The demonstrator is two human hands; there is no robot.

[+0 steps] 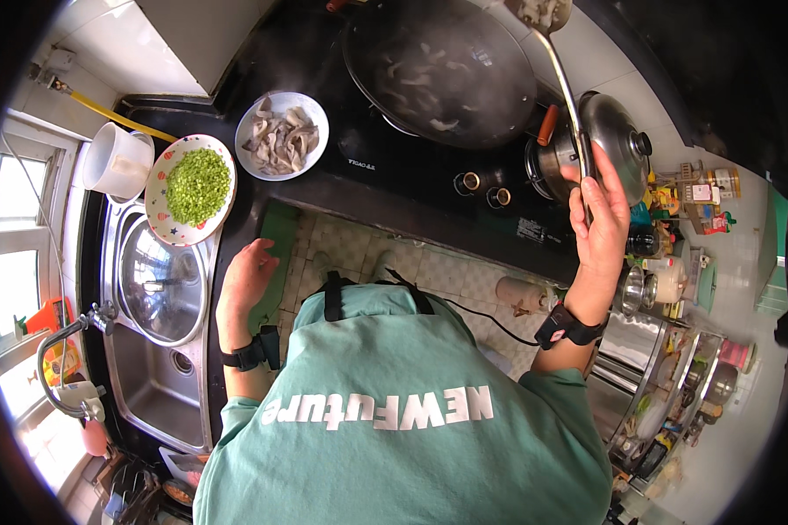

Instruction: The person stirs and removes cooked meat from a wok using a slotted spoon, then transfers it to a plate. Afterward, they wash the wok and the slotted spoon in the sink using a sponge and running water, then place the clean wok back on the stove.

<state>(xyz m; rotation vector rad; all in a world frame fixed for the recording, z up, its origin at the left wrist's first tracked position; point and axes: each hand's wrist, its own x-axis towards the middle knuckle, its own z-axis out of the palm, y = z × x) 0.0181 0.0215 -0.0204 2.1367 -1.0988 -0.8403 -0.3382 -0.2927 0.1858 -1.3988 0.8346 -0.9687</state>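
My right hand (601, 213) grips the dark handle of a long metal ladle or skimmer (558, 59). Its bowl, at the top edge of the view, carries pale food pieces (540, 12) and is partly cut off. To the left of it, a steaming wok (499, 98) holds liquid with several pale strips in it. My left hand (246, 279) hangs empty by the counter's front edge, its fingers loosely bent. Beyond it stands a white bowl (241, 146) of greyish strips that look like oyster mushrooms. A patterned plate (154, 220) of chopped green vegetable rests beside the bowl.
Right of the wok sits a lidded metal pot (614, 144). Two stove knobs (482, 189) face me. At left, a large glass lid (161, 282) lies over part of the sink (154, 394), near a faucet (59, 341). A plastic container (115, 157) and shelves (683, 374) flank the area.
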